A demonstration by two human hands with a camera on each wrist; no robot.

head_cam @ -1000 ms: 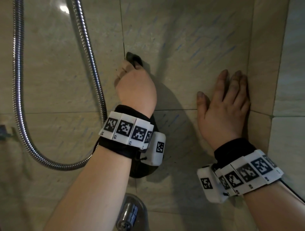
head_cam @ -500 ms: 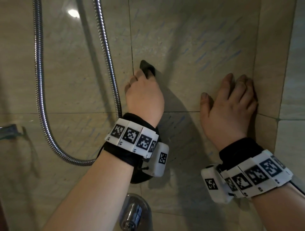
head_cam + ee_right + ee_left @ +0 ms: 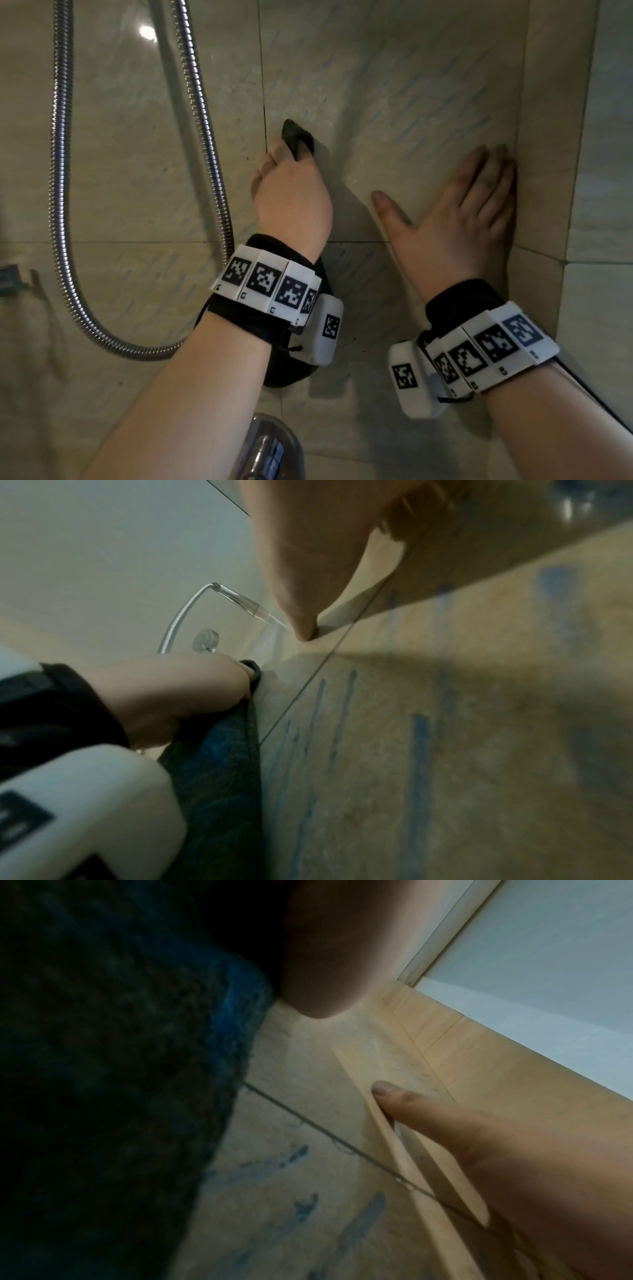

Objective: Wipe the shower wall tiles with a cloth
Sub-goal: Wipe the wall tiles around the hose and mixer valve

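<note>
My left hand [image 3: 291, 195] grips a dark cloth [image 3: 297, 137] and presses it on the beige wall tiles [image 3: 394, 85], just right of a vertical grout line. The cloth's lower end hangs below the wrist [image 3: 291, 373]. In the left wrist view the cloth [image 3: 103, 1069] fills the left side, its edge blue. My right hand [image 3: 469, 205] lies flat on the tile by the inner corner, fingers straight, thumb spread left. The right wrist view shows the left hand [image 3: 164, 691] on the cloth [image 3: 219, 764]. Faint blue streaks [image 3: 421, 750] mark the tiles.
A metal shower hose [image 3: 61, 171] loops down the wall on the left. A chrome tap [image 3: 270, 448] sticks out below my left forearm. The wall corner [image 3: 520, 137] runs just right of my right hand. A small fitting [image 3: 8, 279] sits at the far left.
The left hand with the cloth dipped a little, then came back up beside the grout line. The right thumb has spread away from the fingers. The head view shifted slightly.
</note>
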